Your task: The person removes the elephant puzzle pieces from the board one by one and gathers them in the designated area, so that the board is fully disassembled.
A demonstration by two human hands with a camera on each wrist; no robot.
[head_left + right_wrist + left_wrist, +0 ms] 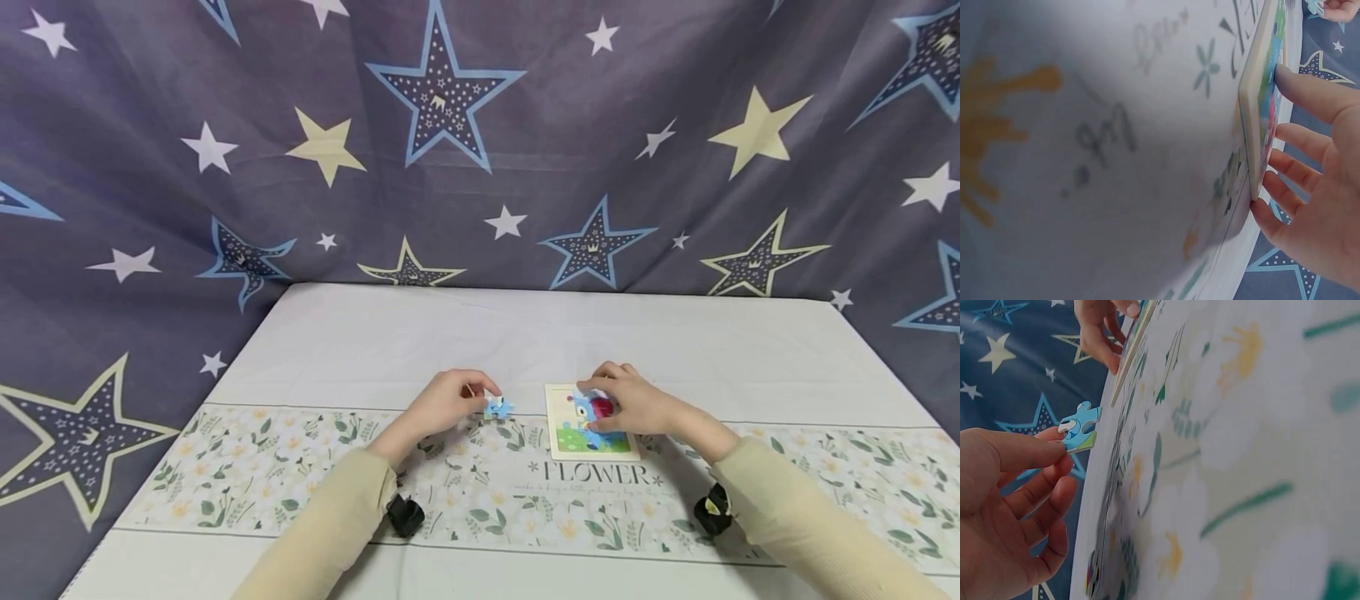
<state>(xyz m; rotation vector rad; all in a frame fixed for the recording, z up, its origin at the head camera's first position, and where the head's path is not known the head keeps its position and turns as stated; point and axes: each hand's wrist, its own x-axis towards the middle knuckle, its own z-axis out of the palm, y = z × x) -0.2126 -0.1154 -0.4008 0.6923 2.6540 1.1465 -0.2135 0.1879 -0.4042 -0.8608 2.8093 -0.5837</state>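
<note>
My left hand (450, 402) pinches a small jigsaw piece (1080, 427) between thumb and index finger, its other fingers loosely bent. The piece is light blue with white and a green lower edge, and is held up off the cloth in the left wrist view. To its right lies a square jigsaw board (562, 454) with a cream border and a blue, red and green cartoon picture. My right hand (633, 400) rests on the board's right part with fingers spread. In the right wrist view its thumb touches the picture and fingertips lie along the board's edge; the palm-side fingers cover some of the picture.
A white tablecloth (360, 333) with a floral band and the printed word FLOWER (598, 473) covers the table. Behind it hangs a dark curtain (540, 183) with stars. A small colourful flat thing (1092, 575) lies low in the left wrist view.
</note>
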